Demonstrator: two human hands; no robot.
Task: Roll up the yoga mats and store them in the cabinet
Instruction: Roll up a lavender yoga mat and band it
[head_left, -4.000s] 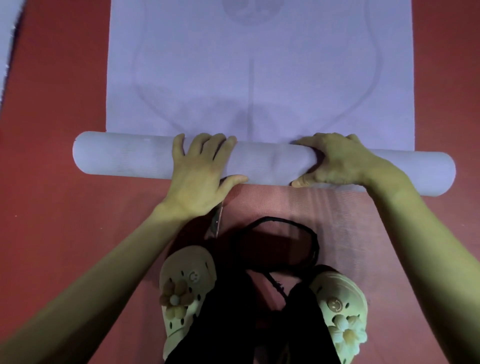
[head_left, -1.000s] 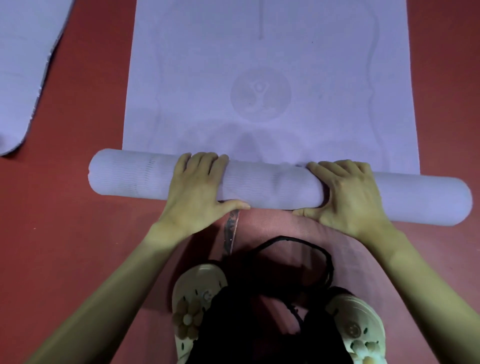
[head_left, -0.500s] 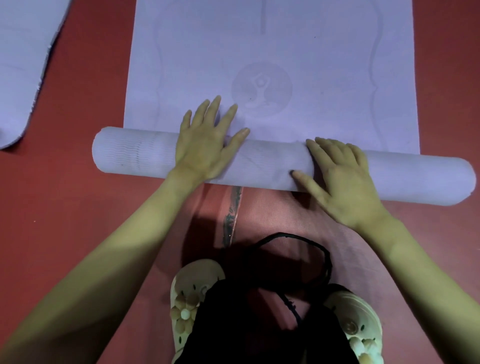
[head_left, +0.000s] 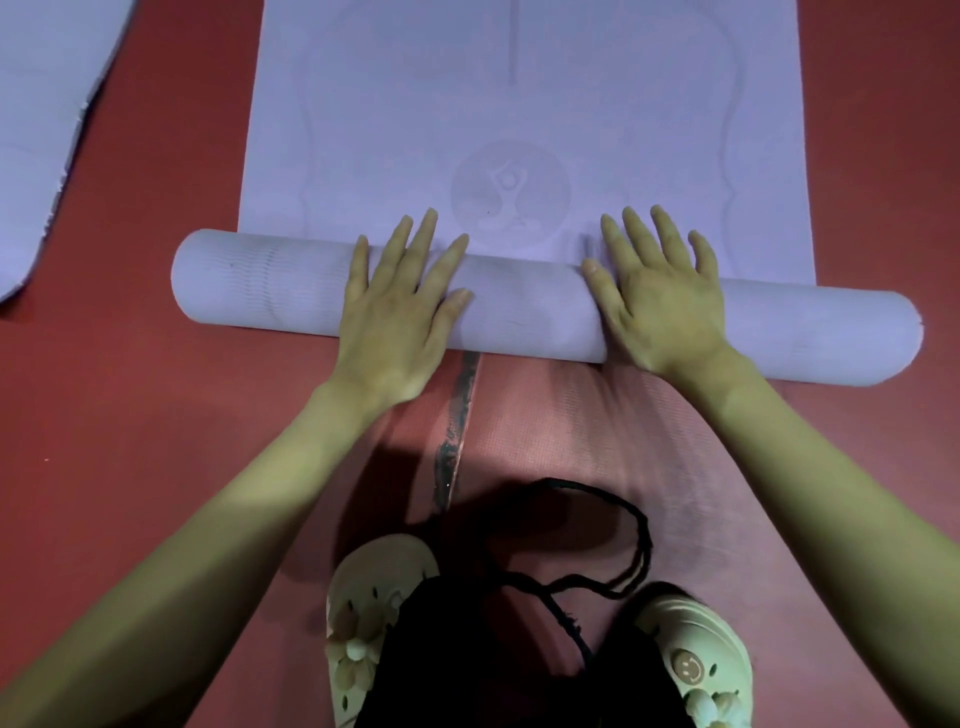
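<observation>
Lilac yoga mat (head_left: 519, 104) lies on the red floor (head_left: 130, 415), partly rolled; the rolled part (head_left: 524, 317) runs left to right across the middle of the view, its right end a little nearer than its left. Flat remainder stretches away to the far edge, printed with a faint round emblem (head_left: 511, 189) just beyond the roll. Left hand (head_left: 400, 306) lies flat on top of the roll, fingers straight and spread, tips reaching over the far side toward the flat sheet. Right hand (head_left: 662, 306) likewise flat, fingers splayed wide, palm on the roll, tips past its far edge. Neither hand curls round anything. Whether the fingertips touch the flat mat or hang just above it is not clear from this angle. Both bare forearms reach in from the near corners. A second lilac mat (head_left: 36, 145) shows at the far left, lying flat, well apart from the first. Near the bottom: two pale clogs with flower charms, left (head_left: 363, 623) and right (head_left: 696, 660), dark trousers between them, and a black cord (head_left: 631, 530) looping over the floor. A dark streak (head_left: 457, 431) marks the floor just near of the roll.
</observation>
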